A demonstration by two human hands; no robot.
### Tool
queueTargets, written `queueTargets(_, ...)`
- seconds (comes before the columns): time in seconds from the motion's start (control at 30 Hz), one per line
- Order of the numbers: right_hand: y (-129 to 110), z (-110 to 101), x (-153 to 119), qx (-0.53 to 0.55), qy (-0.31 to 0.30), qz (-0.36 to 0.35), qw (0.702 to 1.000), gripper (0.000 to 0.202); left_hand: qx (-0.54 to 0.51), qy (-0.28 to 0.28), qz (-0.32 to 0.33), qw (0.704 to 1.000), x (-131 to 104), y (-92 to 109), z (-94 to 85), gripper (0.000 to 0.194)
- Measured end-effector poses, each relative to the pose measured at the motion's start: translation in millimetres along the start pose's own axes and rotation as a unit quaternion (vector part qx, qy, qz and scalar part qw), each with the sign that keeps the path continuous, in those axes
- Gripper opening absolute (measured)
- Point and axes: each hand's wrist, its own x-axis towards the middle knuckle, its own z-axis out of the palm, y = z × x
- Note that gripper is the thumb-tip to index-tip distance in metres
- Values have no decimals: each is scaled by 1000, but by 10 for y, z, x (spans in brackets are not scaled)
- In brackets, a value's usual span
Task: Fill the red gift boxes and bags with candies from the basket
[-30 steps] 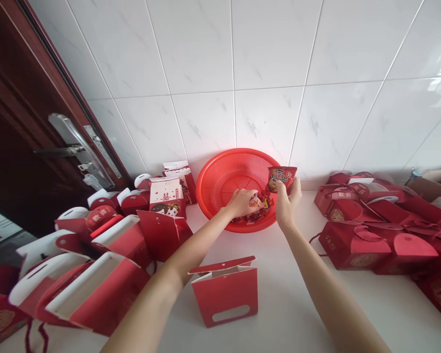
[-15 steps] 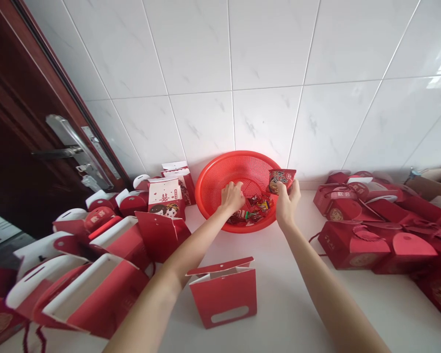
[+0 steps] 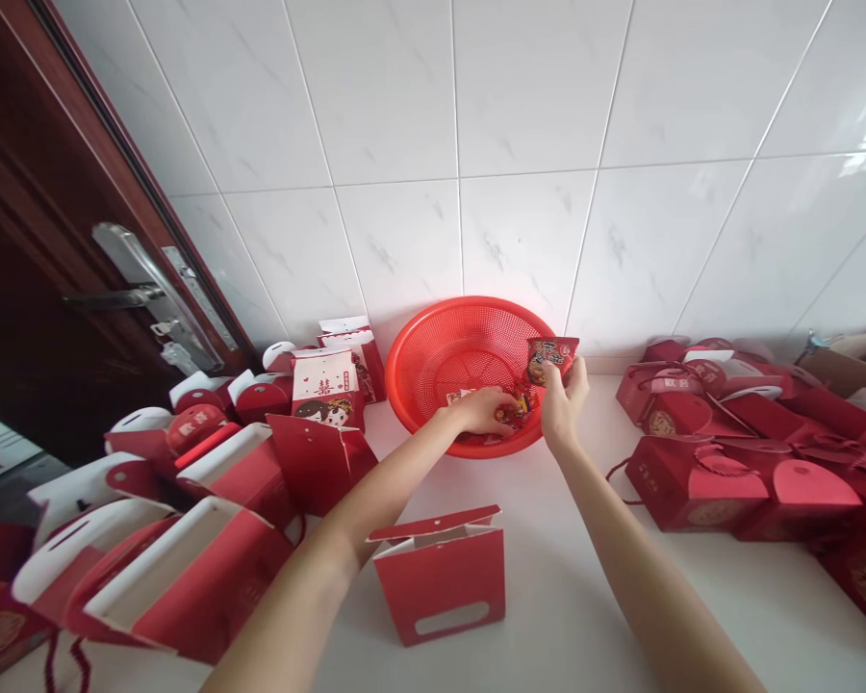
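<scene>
My right hand [image 3: 564, 399] pinches a small red snack packet [image 3: 548, 358] at the right rim of a red plastic basket [image 3: 419, 337]. Inside the basket, my left hand [image 3: 485, 411] curls its fingers round some wrapped candies [image 3: 523, 402] near the front wall; the fingertips are partly hidden. More candies lie under and around that hand. Between my forearms, a red paper box [image 3: 440, 582] stands upright on the white surface, its top flaps raised and an oval cutout in its front.
Several open red boxes [image 3: 194, 568] crowd the left side, beside a dark door with a metal handle [image 3: 144, 294]. Several closed red gift boxes [image 3: 697, 486] stand on the right. A white tiled wall [image 3: 520, 231] rises behind the basket.
My left hand has moved right and down inside the basket, from above the candies to among them. My right hand still holds the snack packet, almost in place.
</scene>
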Motion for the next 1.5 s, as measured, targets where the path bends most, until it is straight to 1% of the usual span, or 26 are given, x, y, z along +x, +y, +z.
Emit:
queueTargets(0.1,-14,0,-4,-3,-1,-1,1000,19,9,12,-32,999,-11,-53,9,35)
queueTargets(0.2,-32,2,-14,-5,-6,-3,1000,18,8,36,-59,998,-17,-94,10,41)
queueTargets(0.37,-39,6,-26,-6,-17,1,1000,17,-25,70,-68,995,-9,-144,16,50)
queueTargets(0.53,-32,5,-31,-5,-22,5,1000,16,-68,114,-80,988,6,-192,34,47)
queueTargets(0.67,-20,3,-25,-4,-26,4,1000,16,-106,171,-95,975,11,-187,12,38)
queueTargets(0.8,-10,3,-19,-5,-32,2,999,15,-144,236,-115,954,-13,-169,-42,29)
queueTargets(0.87,-9,2,-19,-5,-36,1,999,14,-171,260,-128,942,-27,-179,-62,27)
queueTargets(1.0,-20,1,-17,-8,-44,1,999,15,-247,284,-144,915,-34,-221,-70,29)
queueTargets(1.1,-42,11,-14,-20,-64,8,998,16,-318,297,-130,891,-33,-216,-78,30)
queueTargets(1.17,-50,27,-13,-20,-93,28,995,16,-367,305,-110,872,-39,-179,-99,31)
queueTargets(1.23,-40,51,-14,-2,-123,62,990,17,-406,319,-88,852,-48,-122,-128,36)
queueTargets(1.33,8,87,-21,30,-159,114,980,24,-438,347,-60,827,-55,-35,-168,38)
queueTargets(1.43,49,106,-33,48,-190,147,969,31,-452,366,-49,812,-45,10,-182,35)
queueTargets(1.5,55,105,-38,70,-200,162,964,36,-457,373,-48,806,-36,11,-181,32)
